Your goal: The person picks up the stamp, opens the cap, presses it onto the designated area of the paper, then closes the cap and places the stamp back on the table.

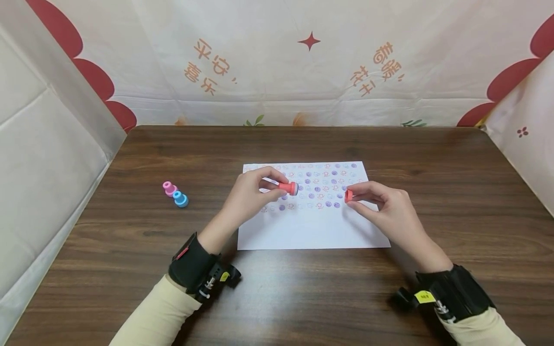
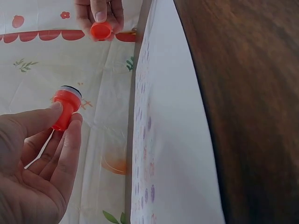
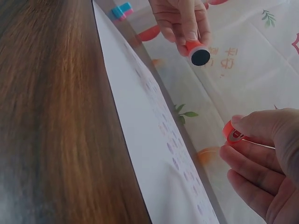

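Observation:
Between thumb and fingers my left hand (image 1: 255, 191) pinches a red-orange stamp (image 1: 287, 188). The stamp lies on its side in the air, its dark round face (image 3: 200, 57) bare and turned toward the right hand. A small red cap (image 1: 348, 195) is pinched at the fingertips of my right hand (image 1: 391, 207); its hollow side shows in the left wrist view. Stamp and cap are apart, both held over a white sheet of paper (image 1: 303, 230). Rows of small purple, red and pale blue prints cover the paper's upper part.
A pink stamp (image 1: 169, 188) and a blue stamp (image 1: 180, 199) stand close together left of the paper. Beneath everything is a dark wooden table (image 1: 303, 293). A printed white cloth (image 1: 277, 62) hangs behind its far edge.

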A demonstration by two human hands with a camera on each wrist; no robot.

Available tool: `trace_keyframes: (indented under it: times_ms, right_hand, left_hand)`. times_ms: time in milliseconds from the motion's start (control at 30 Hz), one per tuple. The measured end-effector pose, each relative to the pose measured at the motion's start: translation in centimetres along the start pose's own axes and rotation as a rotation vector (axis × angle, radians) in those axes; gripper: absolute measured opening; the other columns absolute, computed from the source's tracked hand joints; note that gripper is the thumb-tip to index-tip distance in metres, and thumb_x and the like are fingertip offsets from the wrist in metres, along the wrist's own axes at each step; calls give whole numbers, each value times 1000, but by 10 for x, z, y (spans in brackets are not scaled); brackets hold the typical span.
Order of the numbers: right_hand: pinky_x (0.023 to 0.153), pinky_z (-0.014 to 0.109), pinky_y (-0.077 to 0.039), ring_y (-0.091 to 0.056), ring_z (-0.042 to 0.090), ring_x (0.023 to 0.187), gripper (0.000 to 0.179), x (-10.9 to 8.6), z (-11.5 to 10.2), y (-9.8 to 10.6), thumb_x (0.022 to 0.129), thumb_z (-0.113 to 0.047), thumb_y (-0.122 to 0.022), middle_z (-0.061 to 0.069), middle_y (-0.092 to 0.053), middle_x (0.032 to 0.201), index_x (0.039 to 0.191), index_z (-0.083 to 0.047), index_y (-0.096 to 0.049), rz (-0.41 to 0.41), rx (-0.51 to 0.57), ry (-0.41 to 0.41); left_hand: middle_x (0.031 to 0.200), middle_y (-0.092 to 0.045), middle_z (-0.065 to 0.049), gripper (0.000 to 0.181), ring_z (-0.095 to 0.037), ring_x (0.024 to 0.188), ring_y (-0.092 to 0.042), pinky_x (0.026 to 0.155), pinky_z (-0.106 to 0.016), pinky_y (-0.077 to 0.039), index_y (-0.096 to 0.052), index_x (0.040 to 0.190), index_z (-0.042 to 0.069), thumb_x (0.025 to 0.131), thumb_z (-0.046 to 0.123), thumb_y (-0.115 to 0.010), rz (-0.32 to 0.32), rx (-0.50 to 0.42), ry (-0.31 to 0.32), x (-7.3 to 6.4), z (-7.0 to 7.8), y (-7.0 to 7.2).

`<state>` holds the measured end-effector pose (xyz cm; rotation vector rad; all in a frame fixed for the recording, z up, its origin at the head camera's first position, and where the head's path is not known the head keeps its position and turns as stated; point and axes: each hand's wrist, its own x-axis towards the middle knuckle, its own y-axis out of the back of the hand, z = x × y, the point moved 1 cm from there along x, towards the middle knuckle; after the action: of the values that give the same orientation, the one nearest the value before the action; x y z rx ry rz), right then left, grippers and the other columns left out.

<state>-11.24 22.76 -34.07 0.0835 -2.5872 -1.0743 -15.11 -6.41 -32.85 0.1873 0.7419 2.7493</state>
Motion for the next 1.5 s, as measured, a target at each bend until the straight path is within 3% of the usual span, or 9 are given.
trace_keyframes:
  times_ms: [100,333,600,800,1067,1500]
  right_hand:
    - [85,-1,-43,-62,-16,91,31,2,-4,-1,79,-5,-83,5,-77,101,108,-10,-73,-2,-3,3]
    - [85,-1,-43,-73,19,95,30,6,-12,-5,81,-8,-82,6,-77,103,109,-11,-73,-22,3,20]
    - [86,0,-45,-73,19,96,31,12,-20,-14,81,-6,-81,5,-77,103,110,-10,-73,-37,17,55]
    - [87,3,-47,-74,19,96,31,16,-26,-23,82,-6,-81,4,-77,102,111,-10,-73,-57,41,92]
    - [91,36,-57,-74,17,97,31,18,-32,-31,82,-6,-81,3,-76,105,111,-10,-72,-88,80,78]
    - [89,32,-58,-75,15,94,30,19,-41,-42,81,-8,-82,2,-76,104,109,-10,-73,-88,120,107]
  left_hand:
    - [115,-71,-5,20,-19,95,-72,66,-25,-54,-72,106,11,87,11,-77,0,-5,-13,0,2,0]
    - [111,-72,-4,18,-19,94,-73,69,-24,-53,-72,104,11,87,11,-77,4,-15,-32,1,8,-1]
    - [113,-72,-3,18,-18,94,-73,64,-23,-50,-72,105,12,87,12,-77,-12,-14,-36,-1,10,-6]
    - [112,-72,-4,19,-19,94,-73,67,-23,-54,-72,105,11,86,10,-78,-24,-11,-32,-1,10,-10]
    - [111,-72,-4,20,-19,93,-74,68,-24,-55,-73,105,10,86,10,-78,-36,-27,-57,-2,9,-15]
    - [109,-73,-4,19,-18,91,-75,66,-23,-55,-72,104,10,86,11,-78,-39,-38,-85,-3,4,-17]
